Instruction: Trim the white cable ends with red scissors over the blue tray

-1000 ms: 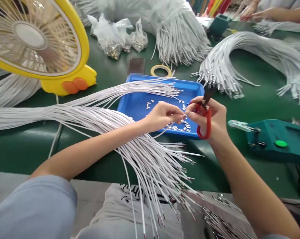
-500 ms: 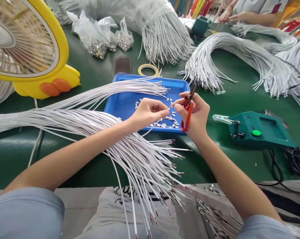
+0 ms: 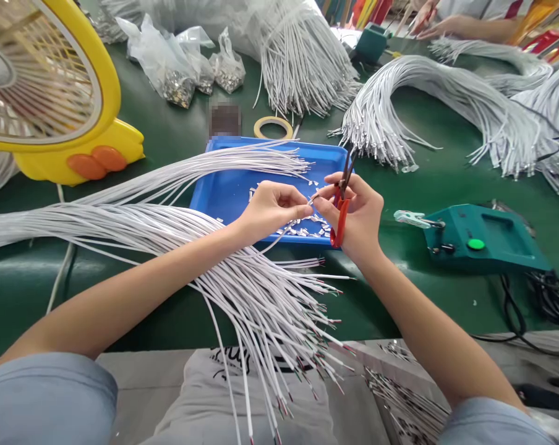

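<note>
Above the blue tray [image 3: 205, 191], my left hand [image 3: 277, 207] pinches a white cable near its end. My right hand [image 3: 358, 213] has red-handled scissors [image 3: 339, 222] resting in it, blades pointing up, while its thumb and forefinger meet the cable tip beside my left fingertips. Small white and silvery pieces [image 3: 302, 232] are scattered in the tray. One bundle of white cables [image 3: 242, 159] reaches over the tray. A larger bundle [image 3: 261, 290] lies beneath my left forearm, its stripped ends hanging past the table edge.
A yellow fan [image 3: 107, 80] stands at the left. Bags of metal parts [image 3: 180, 86], yellow tape [image 3: 273, 128] and more cables [image 3: 307, 62] lie behind the tray. A green device [image 3: 488, 238] sits at the right. Another person's hands [image 3: 439, 25] show at the back.
My right hand has moved slightly left, bringing its fingers closer to my left fingertips at the cable end. The scissors moved with it. The whole view has shifted a little.
</note>
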{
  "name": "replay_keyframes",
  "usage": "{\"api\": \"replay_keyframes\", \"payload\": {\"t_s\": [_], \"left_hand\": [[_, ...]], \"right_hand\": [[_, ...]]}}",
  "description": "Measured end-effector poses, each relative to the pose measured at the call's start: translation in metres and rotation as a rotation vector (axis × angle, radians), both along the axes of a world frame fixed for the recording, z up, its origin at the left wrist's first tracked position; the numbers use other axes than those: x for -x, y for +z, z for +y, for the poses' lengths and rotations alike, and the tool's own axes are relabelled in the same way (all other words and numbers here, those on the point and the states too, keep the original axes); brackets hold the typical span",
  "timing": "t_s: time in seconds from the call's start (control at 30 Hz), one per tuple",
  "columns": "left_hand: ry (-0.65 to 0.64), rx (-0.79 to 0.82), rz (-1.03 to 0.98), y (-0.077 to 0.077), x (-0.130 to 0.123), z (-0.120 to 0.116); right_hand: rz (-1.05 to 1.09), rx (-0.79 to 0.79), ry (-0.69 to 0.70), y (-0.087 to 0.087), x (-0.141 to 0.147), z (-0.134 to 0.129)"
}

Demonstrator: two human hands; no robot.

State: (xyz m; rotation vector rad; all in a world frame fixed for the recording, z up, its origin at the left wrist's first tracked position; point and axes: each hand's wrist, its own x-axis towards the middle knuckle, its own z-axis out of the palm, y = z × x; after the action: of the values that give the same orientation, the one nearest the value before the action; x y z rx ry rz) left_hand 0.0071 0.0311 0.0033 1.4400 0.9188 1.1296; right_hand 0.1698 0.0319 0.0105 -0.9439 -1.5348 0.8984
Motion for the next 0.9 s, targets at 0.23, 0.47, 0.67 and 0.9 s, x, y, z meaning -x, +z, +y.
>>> {"api": "replay_keyframes", "payload": {"t_s": [0.23,0.47,0.67,0.9], "left_hand": [[-0.111,-0.031,-0.040,0.001,0.000,0.000],[-0.155,0.006,-0.091,0.005,-0.001,-0.001],[-0.166,0.052,-0.145,0.005,-0.001,-0.001],[-0.157,0.085,-0.164,0.007,-0.001,-0.002]], "right_hand": [[0.062,0.084,0.054,0.000,-0.004,0.003],[0.117,0.202,-0.009,-0.012,-0.008,0.015],[0.056,0.216,-0.131,-0.020,-0.008,0.022],[0.015,0.237,-0.180,-0.022,-0.009,0.024]]}}
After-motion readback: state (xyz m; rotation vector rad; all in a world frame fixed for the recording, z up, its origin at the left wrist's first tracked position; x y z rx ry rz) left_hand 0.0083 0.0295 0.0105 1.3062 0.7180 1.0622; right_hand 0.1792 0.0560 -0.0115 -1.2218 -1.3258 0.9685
